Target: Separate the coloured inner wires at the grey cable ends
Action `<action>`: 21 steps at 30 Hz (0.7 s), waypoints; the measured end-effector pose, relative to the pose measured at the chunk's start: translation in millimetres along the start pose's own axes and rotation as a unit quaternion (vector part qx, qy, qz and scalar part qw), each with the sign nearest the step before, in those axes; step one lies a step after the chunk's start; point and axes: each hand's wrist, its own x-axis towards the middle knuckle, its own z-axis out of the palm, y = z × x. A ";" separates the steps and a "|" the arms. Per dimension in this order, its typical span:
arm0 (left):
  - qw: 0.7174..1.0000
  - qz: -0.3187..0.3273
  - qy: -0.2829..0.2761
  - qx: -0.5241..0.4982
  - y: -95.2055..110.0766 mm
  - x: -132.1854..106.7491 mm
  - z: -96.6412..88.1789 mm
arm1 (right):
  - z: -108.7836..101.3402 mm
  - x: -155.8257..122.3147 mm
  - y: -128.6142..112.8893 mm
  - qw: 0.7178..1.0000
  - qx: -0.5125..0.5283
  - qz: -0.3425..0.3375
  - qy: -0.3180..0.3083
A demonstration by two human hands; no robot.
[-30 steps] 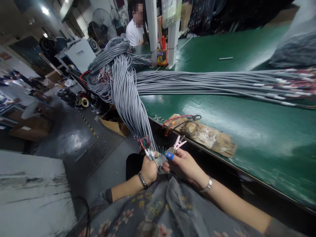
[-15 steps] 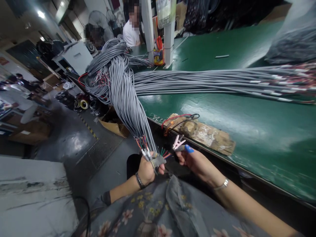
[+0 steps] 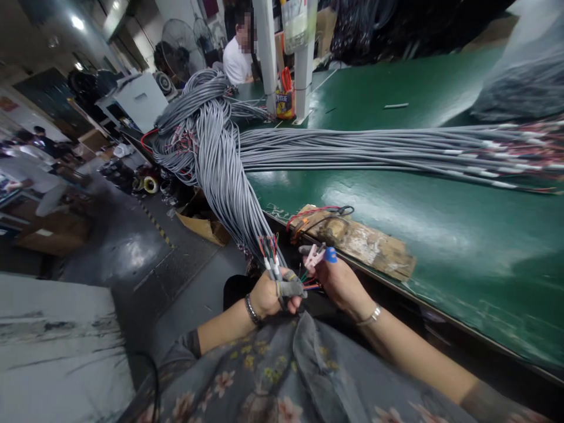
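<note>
My left hand [image 3: 268,294], with grey covers on its fingers, is closed around the ends of grey cables [image 3: 247,200] from the large bundle. White-banded ends with thin coloured wires [image 3: 269,244] stick up above this fist. More loose wires, green, orange and blue [image 3: 312,286], fan out from its right side towards my other hand. My right hand [image 3: 339,285], a blue cover on one fingertip, pinches a small pink clip [image 3: 314,257] just above those wires. Its lower fingers are partly hidden, so whether they touch the wires is unclear.
A worn wooden board [image 3: 374,244] with red and black leads lies along the edge of the green table [image 3: 462,235]. Further grey cables [image 3: 352,150] stretch across the tabletop. A cardboard box [image 3: 200,226] stands below the bundle. A person [image 3: 237,59] sits beyond the post.
My right hand has moved in to the left, closer to the wires, tilting the pink clip. My left hand has shifted slightly right with the cable ends.
</note>
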 end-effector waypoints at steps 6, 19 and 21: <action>0.999 -0.020 0.010 0.022 1.9 3.0 4.6 | 5.1 5.7 1.7 0.978 0.188 0.085 -0.020; 0.998 -0.004 0.048 0.048 1.5 -4.5 9.2 | 3.2 -1.5 -6.6 0.960 0.237 0.130 -0.073; 0.997 0.002 0.059 0.051 0.2 -9.0 10.2 | 2.7 -3.2 -8.0 0.962 0.232 0.129 -0.061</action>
